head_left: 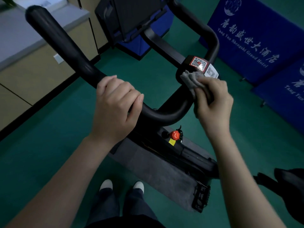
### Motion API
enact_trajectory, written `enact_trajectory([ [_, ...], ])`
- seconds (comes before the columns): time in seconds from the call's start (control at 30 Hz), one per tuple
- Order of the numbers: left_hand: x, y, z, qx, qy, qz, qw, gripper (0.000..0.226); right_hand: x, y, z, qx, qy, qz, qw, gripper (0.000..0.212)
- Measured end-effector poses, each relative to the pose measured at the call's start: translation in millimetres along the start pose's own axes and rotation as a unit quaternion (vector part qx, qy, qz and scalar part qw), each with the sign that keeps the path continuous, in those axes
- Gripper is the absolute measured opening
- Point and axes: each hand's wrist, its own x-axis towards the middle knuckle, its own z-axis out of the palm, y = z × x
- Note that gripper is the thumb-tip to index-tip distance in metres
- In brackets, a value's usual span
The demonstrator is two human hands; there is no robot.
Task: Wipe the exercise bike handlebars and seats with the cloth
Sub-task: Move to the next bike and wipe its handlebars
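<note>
A: How is the L hand (115,102) seen?
B: Curled over the black handlebar (65,46) at the near bend of the L-side bar, fingers wrapped across the top.
A: And the R hand (213,102)?
B: Closed on the grey cloth (191,79). The cloth is bunched and pressed onto the bar's ctr section.
A: Where exactly is the cloth placed?
B: Just below a red QR sticker (198,63) and touching a white QR sticker (212,72). One end is left sticking out past the fingers.
A: What else is shown?
B: A red knob (174,135) w/ a yellow tag (171,142) is seen on the frame under the bar. A black pedal (201,197) is seen lower R, over a grey mat (156,171) laid on green floor (49,129). Blue banners (256,30) marked "Grand Hotel" are stood at upper R. White shoe tips (107,184) are seen at bottom ctr.
A: The seat?
B: Only a dark shape (289,178) is caught at the R edge. Whether it is the seat can't be told.
</note>
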Motion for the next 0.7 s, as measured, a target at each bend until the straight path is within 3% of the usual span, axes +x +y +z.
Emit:
enact_trajectory([
  [0.17, 3.3, 5.8, -8.8, 0.013, -0.036, 0.002, 0.999, 0.033, -22.2, -11.3, 0.9, 0.081, 0.068, 0.06, 0.993, 0.016],
  [0.47, 3.1, 26.4, -46.0, 0.019, -0.057, -0.016, 0.998, 0.028, -30.5, -45.4, -19.7, 0.16, 0.006, 0.021, 0.987, 0.02],
  [0.7, -47.8, 23.7, -89.3, 0.045, -0.074, -0.125, 0.988, 0.033, -35.4, -84.7, -2.6, 0.199, -0.062, -0.065, 0.976, 0.016],
])
